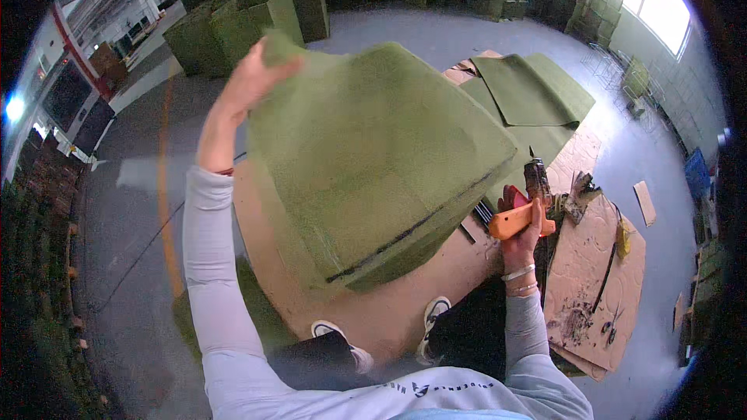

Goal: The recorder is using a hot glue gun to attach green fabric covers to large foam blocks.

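Observation:
A large block covered in olive-green fabric [373, 140] stands in front of me, with a dark glue line [412, 229] along its near lower edge. My left hand [257, 82] is raised at its far left corner. Its fingers grip the lifted edge of the fabric, which is blurred there. On the right, my right hand [523, 237] is closed around an orange-handled glue gun [513, 222]. The gun's black-smeared barrel and pointed nozzle face away from me. It is close to the block's right side.
A folded green fabric piece [529, 93] lies beyond the block to the right. Cardboard [576, 264] with black smears, scissors [612, 325] and a yellow-handled tool [623, 239] is at the right. Several green blocks [257, 19] stand at the back left. My shoes [338, 334] are below the block.

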`<state>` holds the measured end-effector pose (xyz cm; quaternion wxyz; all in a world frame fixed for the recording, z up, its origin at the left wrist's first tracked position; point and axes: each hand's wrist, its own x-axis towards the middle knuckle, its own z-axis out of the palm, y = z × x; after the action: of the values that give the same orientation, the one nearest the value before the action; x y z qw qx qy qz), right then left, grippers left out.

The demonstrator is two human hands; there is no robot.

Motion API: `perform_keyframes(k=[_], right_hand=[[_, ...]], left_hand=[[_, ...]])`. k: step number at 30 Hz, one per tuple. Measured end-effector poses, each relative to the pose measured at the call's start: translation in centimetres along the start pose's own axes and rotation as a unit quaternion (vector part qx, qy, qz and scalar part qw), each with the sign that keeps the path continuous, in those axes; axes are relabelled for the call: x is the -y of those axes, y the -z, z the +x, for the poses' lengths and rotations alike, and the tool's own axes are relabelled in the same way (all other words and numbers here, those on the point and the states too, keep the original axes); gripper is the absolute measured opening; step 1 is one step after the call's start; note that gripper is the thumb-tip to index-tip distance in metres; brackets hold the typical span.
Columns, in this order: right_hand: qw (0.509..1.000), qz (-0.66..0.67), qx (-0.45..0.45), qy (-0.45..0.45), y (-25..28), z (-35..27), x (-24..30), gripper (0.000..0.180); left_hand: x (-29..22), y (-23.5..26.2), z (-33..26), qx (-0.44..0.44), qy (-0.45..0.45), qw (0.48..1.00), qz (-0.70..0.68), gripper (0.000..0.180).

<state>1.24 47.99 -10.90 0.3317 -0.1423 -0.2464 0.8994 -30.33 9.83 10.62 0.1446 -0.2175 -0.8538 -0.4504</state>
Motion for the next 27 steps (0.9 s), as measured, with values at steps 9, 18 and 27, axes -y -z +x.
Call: perform_keyframes(k=[9, 18, 27], right_hand=[[1.000, 0.010, 0.022, -0.015, -1.6, -0.9, -0.5, 0.046], [0.998, -0.023, -0.059, -0.023, -4.1, -2.3, -0.9, 0.030], [0.999, 0.010, 0.009, -0.045, -3.3, 1.9, -0.6, 0.031]], left_hand=[[16.2, 1.1, 3.6, -0.040, 0.106, 0.979, 0.168, 0.026], [16.8, -0.8, -0.8, -0.049, 0.109, 0.992, 0.031, 0.032], [14.9, 6.6, -18.3, -0.229, 0.152, 0.961, -0.032, 0.036]])
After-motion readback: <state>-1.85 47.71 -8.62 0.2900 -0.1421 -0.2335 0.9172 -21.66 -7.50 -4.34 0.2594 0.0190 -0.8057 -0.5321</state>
